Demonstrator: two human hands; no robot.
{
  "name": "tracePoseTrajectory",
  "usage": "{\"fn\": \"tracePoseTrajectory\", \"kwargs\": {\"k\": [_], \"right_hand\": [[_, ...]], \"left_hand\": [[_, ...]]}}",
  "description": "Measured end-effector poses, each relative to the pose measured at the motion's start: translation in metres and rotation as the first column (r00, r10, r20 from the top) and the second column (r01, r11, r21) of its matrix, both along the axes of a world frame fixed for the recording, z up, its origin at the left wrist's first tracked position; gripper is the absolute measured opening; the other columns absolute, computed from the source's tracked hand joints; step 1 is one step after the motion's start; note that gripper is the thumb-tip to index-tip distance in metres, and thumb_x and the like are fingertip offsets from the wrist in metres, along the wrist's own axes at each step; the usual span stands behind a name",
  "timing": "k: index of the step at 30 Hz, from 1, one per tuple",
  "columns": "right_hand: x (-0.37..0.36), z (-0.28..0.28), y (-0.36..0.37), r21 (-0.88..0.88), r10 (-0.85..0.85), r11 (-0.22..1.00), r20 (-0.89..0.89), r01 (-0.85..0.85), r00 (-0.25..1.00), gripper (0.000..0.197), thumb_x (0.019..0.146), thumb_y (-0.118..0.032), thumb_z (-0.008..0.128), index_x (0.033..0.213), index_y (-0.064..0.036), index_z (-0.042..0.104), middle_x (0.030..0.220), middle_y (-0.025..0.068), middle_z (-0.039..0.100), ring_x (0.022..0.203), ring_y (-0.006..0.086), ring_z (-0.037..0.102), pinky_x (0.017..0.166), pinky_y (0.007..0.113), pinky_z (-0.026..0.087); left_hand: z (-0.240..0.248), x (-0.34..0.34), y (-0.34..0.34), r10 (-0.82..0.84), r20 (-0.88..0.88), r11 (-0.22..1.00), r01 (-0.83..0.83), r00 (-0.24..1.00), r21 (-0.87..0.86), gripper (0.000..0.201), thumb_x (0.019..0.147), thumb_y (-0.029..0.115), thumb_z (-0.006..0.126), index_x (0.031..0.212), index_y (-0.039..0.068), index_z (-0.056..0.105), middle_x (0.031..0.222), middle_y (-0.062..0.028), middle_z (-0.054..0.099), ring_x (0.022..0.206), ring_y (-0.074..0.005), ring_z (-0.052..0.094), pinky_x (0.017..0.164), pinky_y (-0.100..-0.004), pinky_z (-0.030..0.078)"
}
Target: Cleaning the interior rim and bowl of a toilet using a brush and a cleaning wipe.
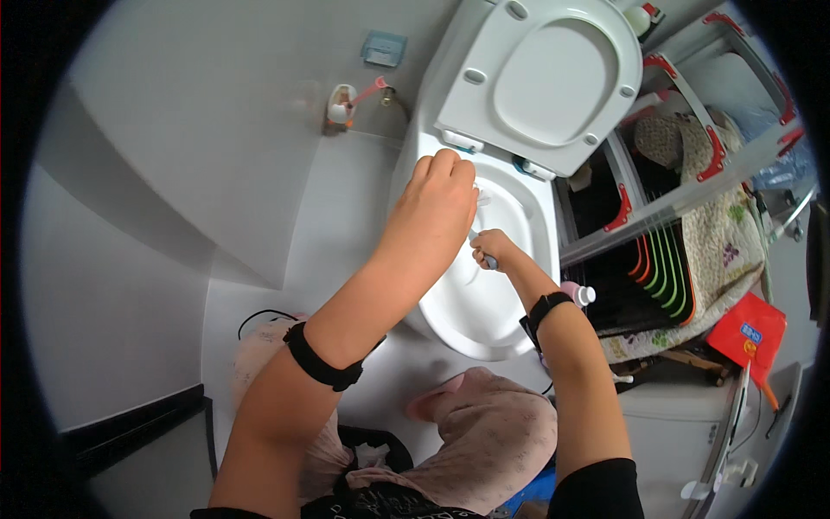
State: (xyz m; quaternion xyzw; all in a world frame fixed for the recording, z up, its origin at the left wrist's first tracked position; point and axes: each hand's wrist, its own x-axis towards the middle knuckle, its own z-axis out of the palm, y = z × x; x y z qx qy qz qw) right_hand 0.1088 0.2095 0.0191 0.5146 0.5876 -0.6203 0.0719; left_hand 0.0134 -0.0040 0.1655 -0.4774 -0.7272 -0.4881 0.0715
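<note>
Bare forearms (372,290) are extended from the lower edge, black straps (322,359) worn on both. Grey handle (491,261) is gripped in the right hand (496,248), fingers wrapped around it, above the toilet bowl (546,233); its butt is left poking out below the fist, its upper part angled toward the left hand (439,197). Left hand is held over the bowl's left rim, fingers bent and bunched; whether anything is pinched there cannot be told. Small whitish piece (484,198) is seen beside those fingers, shape unclear. Seat (605,99) is raised at the back. Pink bottle (577,292) with white cap is placed just right of the bowl. Farther right, a red-cornered rack (644,208), colour-edged boards (667,272) and red dustpan (745,333) are seen. Pink trousers (497,424) are worn below.
</note>
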Motion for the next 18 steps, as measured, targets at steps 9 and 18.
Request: {"fn": "tracePoseTrajectory", "kwargs": {"k": [9, 18], "right_hand": [[0.014, 0.017, 0.020, -0.679, -0.471, 0.660, -0.041, 0.321, 0.881, 0.017, 0.083, -0.007, 0.042, 0.068, -0.0061, 0.037, 0.050, -0.0012, 0.040, 0.037, 0.0057, 0.038, 0.032, 0.017, 0.034], [0.088, 0.112, 0.010, -0.937, -0.804, 0.208, 0.000, 0.282, 0.595, 0.022, 0.087, -0.010, 0.040, 0.066, -0.0033, 0.038, 0.054, 0.0007, 0.041, 0.038, 0.0070, 0.039, 0.033, 0.018, 0.034]], "left_hand": [[-0.004, -0.004, 0.000, 0.028, 0.016, 0.999, -0.028, 0.999, 0.015, 0.011, 0.077, 0.004, 0.056, 0.087, 0.000, 0.052, 0.094, -0.0108, 0.051, 0.092, -0.0288, 0.050, 0.078, -0.0361, 0.043], [-0.005, -0.010, -0.004, 0.049, -0.023, 0.999, -0.049, 0.999, 0.024, 0.012, 0.076, 0.004, 0.057, 0.087, 0.000, 0.051, 0.094, -0.0117, 0.051, 0.091, -0.0290, 0.050, 0.078, -0.0364, 0.043]]}}
